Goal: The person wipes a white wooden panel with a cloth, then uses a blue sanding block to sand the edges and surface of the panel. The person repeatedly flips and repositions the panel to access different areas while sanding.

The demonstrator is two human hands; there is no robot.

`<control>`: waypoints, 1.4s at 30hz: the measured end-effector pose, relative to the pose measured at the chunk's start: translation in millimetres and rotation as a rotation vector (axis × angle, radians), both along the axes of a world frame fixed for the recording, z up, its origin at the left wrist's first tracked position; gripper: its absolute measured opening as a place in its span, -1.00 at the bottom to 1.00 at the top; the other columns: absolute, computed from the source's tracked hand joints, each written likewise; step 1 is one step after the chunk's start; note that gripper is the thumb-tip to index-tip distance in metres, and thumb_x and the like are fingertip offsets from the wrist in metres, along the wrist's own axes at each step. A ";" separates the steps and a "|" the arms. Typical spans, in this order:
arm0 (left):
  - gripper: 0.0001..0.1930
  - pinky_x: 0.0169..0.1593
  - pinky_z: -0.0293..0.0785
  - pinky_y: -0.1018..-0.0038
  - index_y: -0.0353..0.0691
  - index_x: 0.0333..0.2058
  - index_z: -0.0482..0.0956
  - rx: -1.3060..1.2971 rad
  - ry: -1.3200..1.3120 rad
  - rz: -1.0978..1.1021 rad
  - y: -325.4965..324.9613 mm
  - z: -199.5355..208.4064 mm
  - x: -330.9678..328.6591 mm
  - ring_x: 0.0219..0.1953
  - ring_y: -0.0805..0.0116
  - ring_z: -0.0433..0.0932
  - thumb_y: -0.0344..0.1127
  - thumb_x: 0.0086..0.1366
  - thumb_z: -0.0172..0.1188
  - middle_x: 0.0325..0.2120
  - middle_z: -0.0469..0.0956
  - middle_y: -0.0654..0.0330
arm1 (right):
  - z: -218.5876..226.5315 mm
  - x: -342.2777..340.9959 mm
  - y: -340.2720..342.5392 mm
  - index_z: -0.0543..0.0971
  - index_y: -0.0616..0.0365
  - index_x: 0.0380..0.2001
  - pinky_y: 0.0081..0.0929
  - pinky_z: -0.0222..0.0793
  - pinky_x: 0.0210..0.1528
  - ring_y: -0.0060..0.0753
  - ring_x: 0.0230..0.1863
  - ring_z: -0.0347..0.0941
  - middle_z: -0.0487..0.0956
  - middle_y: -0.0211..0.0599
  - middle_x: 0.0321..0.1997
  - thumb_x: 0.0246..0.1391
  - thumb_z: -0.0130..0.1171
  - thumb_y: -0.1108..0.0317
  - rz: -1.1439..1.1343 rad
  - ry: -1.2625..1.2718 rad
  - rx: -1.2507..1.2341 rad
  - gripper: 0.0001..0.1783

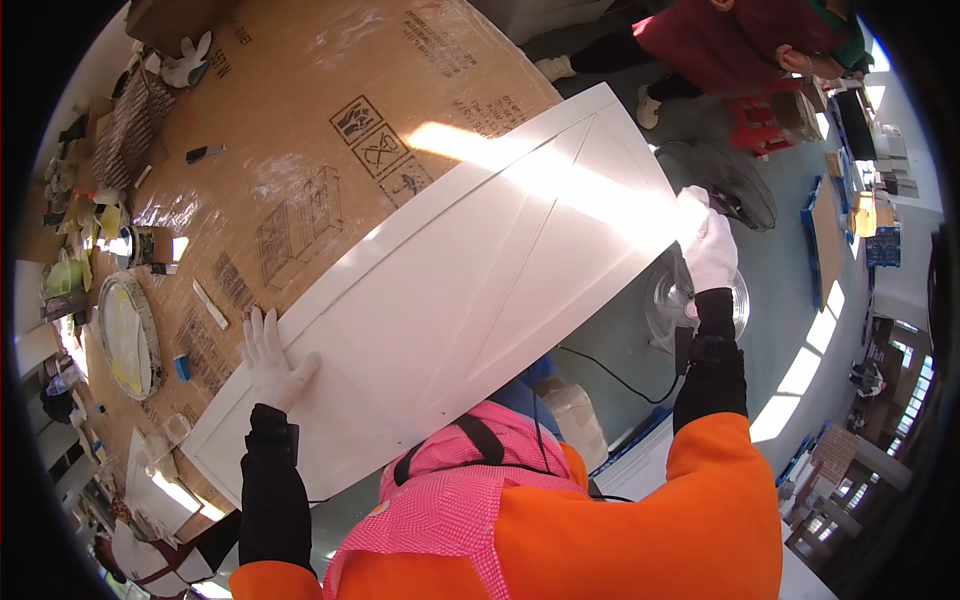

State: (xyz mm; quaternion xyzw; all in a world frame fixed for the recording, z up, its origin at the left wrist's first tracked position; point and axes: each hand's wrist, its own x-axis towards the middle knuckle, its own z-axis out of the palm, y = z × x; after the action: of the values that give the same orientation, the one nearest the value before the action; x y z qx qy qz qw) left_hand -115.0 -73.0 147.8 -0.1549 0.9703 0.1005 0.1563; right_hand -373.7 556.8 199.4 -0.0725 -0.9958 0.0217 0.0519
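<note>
A long white panel (430,310) with a raised border and diagonal lines lies slantwise across the cardboard-covered table, its near side jutting out toward me. My left hand (275,365), in a white glove, rests flat on the panel's left part with fingers spread. At the panel's right end is my right hand (710,250), also gloved in white, with its fingers curled closed beside the edge. Glare washes out the fingertips there, so what they hold, if anything, is hidden. A bright sunlit streak crosses the panel's right part.
Brown cardboard (300,130) covers the table, bearing a small blue block (182,368), a scraper (205,153), a white strip (211,304) and a round tub lid (130,335). Fans (697,300) stand on the floor at right. Another person (740,45) is beyond a red stool (765,122).
</note>
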 end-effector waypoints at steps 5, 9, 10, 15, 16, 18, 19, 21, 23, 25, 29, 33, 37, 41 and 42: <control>0.09 0.51 -0.35 -0.14 -0.14 0.46 0.01 0.011 -0.022 0.034 -0.5 0.4 1.2 0.54 -0.13 -0.23 0.09 0.07 0.40 0.50 -0.11 -0.06 | -24.1 20.2 -218.6 0.53 -0.01 -0.31 -0.18 0.49 -0.12 -0.08 -0.07 0.52 0.53 -0.21 -0.25 0.09 0.23 0.15 1.068 -0.053 -0.201 -0.79; 0.09 0.51 -0.36 -0.14 -0.16 0.45 0.03 0.008 -0.049 0.073 -4.8 12.1 2.3 0.54 -0.14 -0.24 0.08 0.05 0.41 0.50 -0.11 -0.05 | -58.1 -46.3 -219.2 0.56 -0.04 -0.19 -0.17 0.46 -0.04 -0.12 0.01 0.49 0.53 -0.23 -0.03 0.20 0.09 0.18 0.936 0.112 -0.144 -0.81; 0.09 0.51 -0.36 -0.14 -0.16 0.45 0.03 0.045 -0.046 0.056 11.6 3.6 -7.6 0.54 -0.14 -0.24 0.08 0.05 0.41 0.50 -0.11 -0.05 | -84.8 -71.6 -161.0 0.52 -0.06 -0.01 -0.09 0.48 -0.07 -0.02 -0.02 0.52 0.54 -0.16 -0.02 0.21 0.10 0.13 0.735 0.178 0.093 -0.68; 0.08 0.51 -0.37 -0.14 -0.17 0.44 0.04 0.035 0.006 0.040 6.0 1.4 -2.7 0.54 -0.14 -0.24 0.07 0.04 0.41 0.50 -0.11 -0.07 | -47.8 -149.6 -102.0 0.32 -0.18 0.23 0.03 0.56 -0.07 0.14 0.02 0.56 0.47 -0.01 0.08 0.17 0.19 0.02 -0.072 -0.060 0.112 -0.41; 0.08 0.51 -0.37 -0.14 -0.17 0.44 0.04 0.034 0.003 0.042 4.8 1.4 -1.2 0.54 -0.14 -0.24 0.07 0.04 0.41 0.50 -0.11 -0.07 | -47.3 -141.9 -102.5 0.32 -0.18 0.23 0.02 0.56 -0.06 0.14 0.03 0.56 0.47 -0.01 0.08 0.17 0.20 0.04 -0.216 -0.065 0.067 -0.41; 0.07 0.51 -0.35 -0.13 -0.18 0.43 0.04 0.040 0.020 0.037 8.0 2.2 -6.4 0.53 -0.17 -0.23 0.06 0.04 0.41 0.49 -0.10 -0.10 | -57.4 -107.4 -97.7 0.37 -0.19 0.21 0.03 0.56 -0.06 0.10 0.04 0.57 0.47 -0.02 0.09 0.15 0.19 0.03 -0.200 -0.062 0.093 -0.43; 0.07 0.51 -0.35 -0.13 -0.18 0.43 0.04 0.043 0.029 0.037 8.3 3.7 -8.3 0.53 -0.17 -0.23 0.06 0.04 0.41 0.49 -0.10 -0.10 | -66.6 -76.7 -97.1 0.43 -0.20 0.19 -0.03 0.54 -0.03 0.04 0.06 0.55 0.49 -0.01 0.04 0.14 0.17 0.07 -0.008 -0.035 -0.059 -0.47; 0.06 0.51 -0.33 -0.12 -0.21 0.43 0.05 0.019 0.003 0.033 8.7 6.6 -7.3 0.53 -0.20 -0.22 0.05 0.04 0.41 0.49 -0.10 -0.12 | -83.4 -4.8 -135.8 0.53 0.03 0.07 -0.14 0.50 -0.06 0.01 -0.05 0.51 0.52 -0.09 -0.12 0.13 0.21 0.13 0.241 0.050 -0.046 -0.54; 0.07 0.51 -0.34 -0.12 -0.23 0.42 0.05 0.004 0.016 0.039 2.7 10.7 -2.8 0.52 -0.21 -0.22 0.05 0.04 0.41 0.48 -0.09 -0.14 | -54.0 48.0 -194.8 0.55 0.09 -0.18 -0.11 0.48 -0.13 -0.04 -0.18 0.55 0.53 -0.16 -0.13 0.19 0.18 0.05 0.566 -0.169 -0.265 -0.66; 0.07 0.51 -0.34 -0.12 -0.24 0.42 0.05 0.019 0.023 0.015 9.0 5.8 -4.3 0.52 -0.22 -0.22 0.05 0.04 0.41 0.48 -0.09 -0.15 | -67.3 50.3 -207.0 0.61 -0.02 -0.12 -0.13 0.48 -0.19 -0.05 -0.19 0.54 0.55 -0.18 -0.18 0.15 0.24 0.04 0.850 -0.208 -0.310 -0.67; 0.07 0.51 -0.34 -0.13 -0.26 0.42 0.05 0.011 0.027 0.018 6.6 8.7 -6.3 0.52 -0.22 -0.21 0.04 0.04 0.41 0.47 -0.08 -0.16 | -83.5 -66.0 -208.0 0.52 0.02 -0.11 -0.12 0.51 -0.08 0.01 -0.05 0.57 0.55 -0.07 0.07 0.17 0.18 0.09 0.805 0.057 -0.214 -0.68; 0.07 0.51 -0.34 -0.13 -0.25 0.42 0.05 0.021 0.007 0.016 7.5 5.7 -4.8 0.52 -0.22 -0.21 0.03 0.03 0.41 0.48 -0.08 -0.15 | -54.5 -174.5 -138.9 0.45 -0.24 0.17 -0.05 0.51 0.06 0.10 0.05 0.55 0.52 -0.09 0.10 0.21 0.14 0.01 0.225 0.040 0.015 -0.53; 0.07 0.51 -0.34 -0.13 -0.23 0.42 0.05 0.036 0.018 0.026 8.7 7.5 -6.4 0.52 -0.22 -0.21 0.04 0.03 0.41 0.48 -0.08 -0.15 | -45.7 -149.6 -84.0 0.42 -0.34 0.23 0.00 0.47 0.10 0.20 0.04 0.55 0.53 0.02 0.03 0.23 0.10 -0.12 -0.224 -0.132 -0.021 -0.47; 0.07 0.50 -0.34 -0.14 -0.20 0.43 0.05 0.024 0.013 0.028 7.3 7.7 -7.2 0.52 -0.22 -0.21 0.06 0.03 0.40 0.48 -0.08 -0.14 | -61.3 -34.8 -1.0 0.49 -0.32 0.17 0.04 0.46 0.08 0.26 -0.01 0.55 0.57 0.14 -0.07 0.23 0.08 -0.15 -0.233 -0.195 -0.005 -0.51; 0.07 0.50 -0.34 -0.14 -0.19 0.43 0.05 0.036 0.035 0.015 8.6 5.5 -6.0 0.52 -0.22 -0.21 0.06 0.03 0.40 0.48 -0.08 -0.14 | -65.7 -7.4 18.0 0.54 -0.16 0.11 0.02 0.46 0.08 0.23 -0.01 0.56 0.60 0.13 -0.08 0.21 0.10 -0.11 -0.284 -0.287 0.036 -0.51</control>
State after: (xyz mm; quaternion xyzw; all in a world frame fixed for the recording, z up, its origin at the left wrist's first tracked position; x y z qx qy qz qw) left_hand -121.0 -64.4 153.2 -0.1577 0.9697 0.1218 0.1412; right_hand -381.1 574.9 133.7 -0.2137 -0.9729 -0.0141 -0.0870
